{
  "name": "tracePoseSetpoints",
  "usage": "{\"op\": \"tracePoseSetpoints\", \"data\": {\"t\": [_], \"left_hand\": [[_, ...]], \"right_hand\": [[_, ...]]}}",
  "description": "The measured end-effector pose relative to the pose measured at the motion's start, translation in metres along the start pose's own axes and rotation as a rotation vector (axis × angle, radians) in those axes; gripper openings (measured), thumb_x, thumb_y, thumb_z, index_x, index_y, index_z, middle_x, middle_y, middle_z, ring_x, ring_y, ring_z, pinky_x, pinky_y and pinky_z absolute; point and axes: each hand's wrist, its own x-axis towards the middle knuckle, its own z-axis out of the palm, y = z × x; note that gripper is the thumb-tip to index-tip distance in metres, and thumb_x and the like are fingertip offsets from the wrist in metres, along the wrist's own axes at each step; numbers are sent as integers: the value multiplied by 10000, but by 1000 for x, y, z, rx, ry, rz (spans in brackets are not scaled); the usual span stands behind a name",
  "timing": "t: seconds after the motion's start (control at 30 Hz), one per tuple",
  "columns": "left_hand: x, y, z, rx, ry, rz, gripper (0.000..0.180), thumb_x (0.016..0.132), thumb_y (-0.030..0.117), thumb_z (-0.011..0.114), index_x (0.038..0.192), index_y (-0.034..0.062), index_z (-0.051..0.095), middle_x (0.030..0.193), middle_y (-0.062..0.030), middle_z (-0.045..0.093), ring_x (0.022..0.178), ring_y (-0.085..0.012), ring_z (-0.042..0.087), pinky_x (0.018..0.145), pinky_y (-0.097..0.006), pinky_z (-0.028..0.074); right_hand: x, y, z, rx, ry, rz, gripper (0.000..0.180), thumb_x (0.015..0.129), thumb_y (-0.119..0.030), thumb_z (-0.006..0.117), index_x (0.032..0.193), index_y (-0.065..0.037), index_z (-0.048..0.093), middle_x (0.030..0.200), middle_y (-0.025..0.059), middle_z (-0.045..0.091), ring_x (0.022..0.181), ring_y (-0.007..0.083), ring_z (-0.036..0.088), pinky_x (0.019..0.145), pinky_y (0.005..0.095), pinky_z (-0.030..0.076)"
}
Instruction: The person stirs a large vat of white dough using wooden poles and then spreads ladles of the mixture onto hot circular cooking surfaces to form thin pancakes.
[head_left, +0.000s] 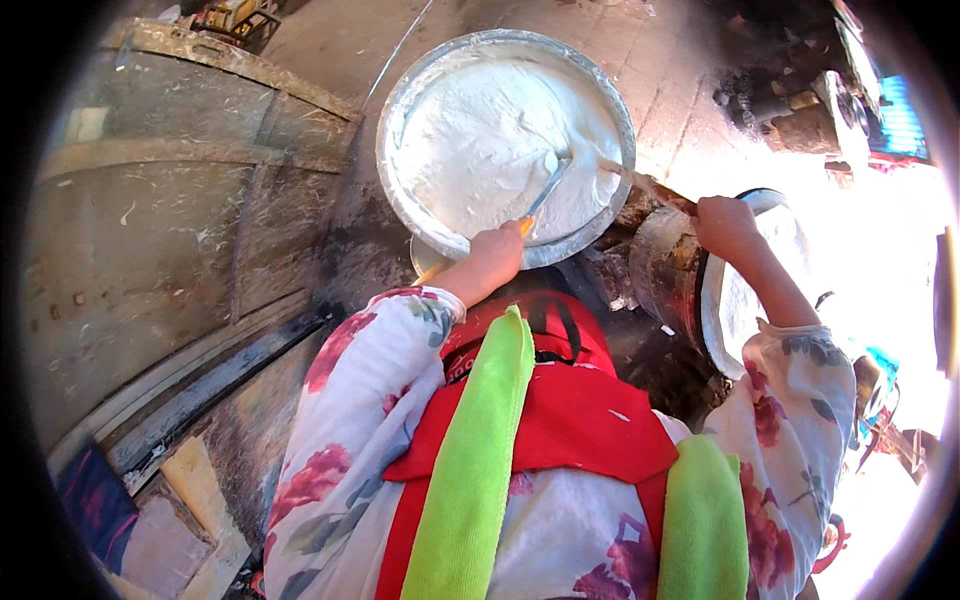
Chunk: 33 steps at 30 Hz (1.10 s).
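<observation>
A wide round metal basin point(388, 165) full of thick white batter-like mixture point(465, 145) stands in front of me. My left hand point(495, 262), at its near rim, is closed around a slim metal tool point(545, 193) with an orange-yellow handle. The tool's far end rests in the mixture near the middle. My right hand point(728, 228), beyond the basin's right side, grips a brown wooden stick point(655, 187). The stick's tip, coated white, reaches over the right rim into the mixture. The exact kind of the metal tool cannot be made out.
Right of the basin, a tilted round vessel point(712, 310) with a pale inside lies beside a worn cylindrical block point(665, 255). A large dusty panel point(150, 225) with wooden rails rises at the left. Loose boards point(205, 490) lie at lower left. Strong sunlight washes out the right side.
</observation>
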Motion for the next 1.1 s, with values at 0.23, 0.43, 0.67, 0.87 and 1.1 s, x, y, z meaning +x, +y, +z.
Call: {"op": "tracePoseSetpoints", "data": {"t": [0.23,0.43,0.67,0.87,1.1], "left_hand": [[-85,-90,26,46,23,111,232,825,119,523,1016,-3,477,810,-208,653,769,-386,644,671,-490,496],[-165,-160,-7,189,132,-11,233,814,143,564,981,5,477,788,-207,653,751,-372,651,672,-466,510],[-231,-191,-72,145,601,-121,226,862,194,572,960,44,434,704,-202,625,685,-391,631,620,-492,500],[-220,-197,-123,-99,850,109,258,865,230,606,953,26,475,690,-207,607,621,-385,617,564,-469,479],[-182,-188,-50,-687,147,-124,291,840,243,623,913,-21,526,614,-81,573,451,-161,557,442,-319,458]], "right_hand": [[-61,-85,16,-7,-87,-28,263,831,-268,572,840,-24,670,815,180,664,774,330,654,694,428,515],[-111,-153,-21,-76,22,-66,157,753,-134,571,819,-49,686,793,139,675,743,286,676,653,398,537],[-170,-167,-80,-162,369,12,127,829,-158,571,807,-38,606,714,151,627,710,326,631,656,428,492],[-205,-169,-111,34,541,323,234,900,-239,520,897,-8,554,806,190,628,827,358,622,733,460,472],[-181,-168,38,450,252,320,330,877,-349,524,962,-42,612,883,207,642,881,365,620,770,465,475]]}}
